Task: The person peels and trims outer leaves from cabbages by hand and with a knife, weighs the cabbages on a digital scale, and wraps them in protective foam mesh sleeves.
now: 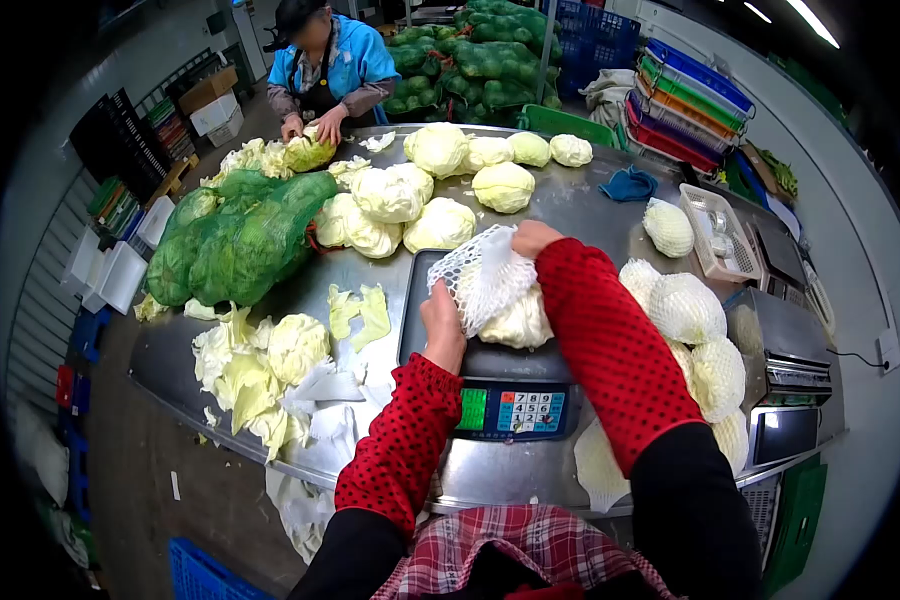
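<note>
Here our left hand (442, 325) and right hand (535, 238) grip a foam net (485, 275) over a cabbage (519, 323); a green mesh sack (288, 205) holds leafy heads (222, 252).

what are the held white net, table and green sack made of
Held white net: probably foam plastic, matte, judging by its soft, thick mesh. Table: likely stainless steel, dull, from its grey sheen and smeared highlights. Green sack: seemingly plastic netting, finish unclear, from its see-through weave.

The net (488, 272) is white, the cabbage (520, 323) cream, sleeves (606, 350) black-dotted red.
</note>
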`<state>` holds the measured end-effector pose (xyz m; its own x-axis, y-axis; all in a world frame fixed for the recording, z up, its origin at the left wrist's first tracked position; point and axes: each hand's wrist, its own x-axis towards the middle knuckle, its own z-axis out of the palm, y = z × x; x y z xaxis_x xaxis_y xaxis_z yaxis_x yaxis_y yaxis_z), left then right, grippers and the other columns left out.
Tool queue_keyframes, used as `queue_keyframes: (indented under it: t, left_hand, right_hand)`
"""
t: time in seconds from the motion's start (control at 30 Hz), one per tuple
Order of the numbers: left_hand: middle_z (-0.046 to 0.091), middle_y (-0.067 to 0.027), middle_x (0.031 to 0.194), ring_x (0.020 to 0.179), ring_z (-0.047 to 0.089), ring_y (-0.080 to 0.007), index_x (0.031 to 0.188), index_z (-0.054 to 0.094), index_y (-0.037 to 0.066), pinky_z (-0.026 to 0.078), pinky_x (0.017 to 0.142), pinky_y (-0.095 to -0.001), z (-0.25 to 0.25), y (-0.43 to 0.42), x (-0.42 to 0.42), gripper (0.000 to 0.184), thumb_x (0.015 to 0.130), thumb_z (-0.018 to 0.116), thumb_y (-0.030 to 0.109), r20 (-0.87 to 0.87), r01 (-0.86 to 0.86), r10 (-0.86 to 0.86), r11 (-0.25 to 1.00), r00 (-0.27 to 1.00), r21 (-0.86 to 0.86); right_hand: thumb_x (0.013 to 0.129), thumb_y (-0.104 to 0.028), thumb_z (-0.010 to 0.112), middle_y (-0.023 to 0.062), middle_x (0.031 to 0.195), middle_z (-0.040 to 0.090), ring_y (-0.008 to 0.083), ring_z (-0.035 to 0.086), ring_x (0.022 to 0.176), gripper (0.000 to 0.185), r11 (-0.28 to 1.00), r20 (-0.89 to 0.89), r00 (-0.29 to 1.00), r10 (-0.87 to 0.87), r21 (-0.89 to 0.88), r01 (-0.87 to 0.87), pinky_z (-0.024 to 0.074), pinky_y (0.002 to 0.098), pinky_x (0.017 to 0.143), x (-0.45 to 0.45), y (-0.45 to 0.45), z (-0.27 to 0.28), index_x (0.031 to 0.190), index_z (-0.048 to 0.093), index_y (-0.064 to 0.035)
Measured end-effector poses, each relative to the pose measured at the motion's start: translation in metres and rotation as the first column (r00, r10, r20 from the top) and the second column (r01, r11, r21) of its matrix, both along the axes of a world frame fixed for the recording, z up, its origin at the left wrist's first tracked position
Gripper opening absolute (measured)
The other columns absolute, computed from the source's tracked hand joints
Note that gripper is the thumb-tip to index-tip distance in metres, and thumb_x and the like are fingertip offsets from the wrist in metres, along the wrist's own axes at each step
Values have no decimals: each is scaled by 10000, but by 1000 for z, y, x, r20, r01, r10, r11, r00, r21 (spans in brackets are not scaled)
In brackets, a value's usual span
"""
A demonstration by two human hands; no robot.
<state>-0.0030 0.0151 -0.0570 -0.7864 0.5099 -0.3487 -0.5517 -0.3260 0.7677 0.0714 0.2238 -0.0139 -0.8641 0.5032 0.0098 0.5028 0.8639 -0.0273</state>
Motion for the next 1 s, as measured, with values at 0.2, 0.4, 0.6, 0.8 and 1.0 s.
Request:
queue_keyframes:
  t: [0.2, 0.4, 0.6, 0.8, 1.0]
  left_hand:
    - [683, -100, 790, 670, 613, -136, 843, 677, -96, 458, 577, -286, 41, -13, 19, 289, 879, 519, 142, -241, 124, -109, 991, 964, 50]
    - [685, -161, 882, 757, 674, -252, 958, 628, -75, 542, 700, -361, 35, -3, 5, 291, 929, 471, 167, 81, 435, -456, 880, 886, 192]
    - [673, -191, 1015, 910, 671, -293, 1099, 568, -53, 554, 814, -406, 15, -3, -14, 353, 992, 423, 251, 252, 630, -714, 698, 654, 340]
    - [681, -163, 908, 745, 676, -240, 1018, 616, -87, 560, 655, -378, -5, 8, 2, 284, 942, 546, 177, 185, 662, -666, 743, 722, 93]
    - [656, -163, 783, 644, 627, -218, 827, 631, -170, 492, 514, -397, -39, 9, 11, 234, 762, 704, 42, -67, 599, -640, 746, 765, -292]
  right_hand:
    - [890, -277, 537, 209, 797, 656, 330, 654, 768, 333, 810, -615, 603, -507, -580, 90, 472, 379, 679, 101, -72, 46, 846, 651, 33]
    - [989, -351, 477, 111, 761, 664, 241, 655, 725, 419, 106, -179, 260, -949, -957, -271, 511, 375, 678, 156, -75, 27, 845, 625, 13]
    - [983, -362, 499, 106, 866, 673, 203, 658, 715, 377, -115, -66, 398, -915, -904, -413, 541, 357, 654, 169, -73, 3, 974, 603, 0]
    - [938, -270, 600, 108, 933, 687, 173, 659, 760, 329, 317, -266, 500, -824, -948, 18, 537, 322, 666, 175, -78, -20, 1024, 632, 46]
    - [903, -167, 620, 118, 1006, 686, 197, 668, 857, 303, -87, -116, 437, -892, -904, -418, 531, 322, 731, 181, -88, -60, 1111, 619, 54]
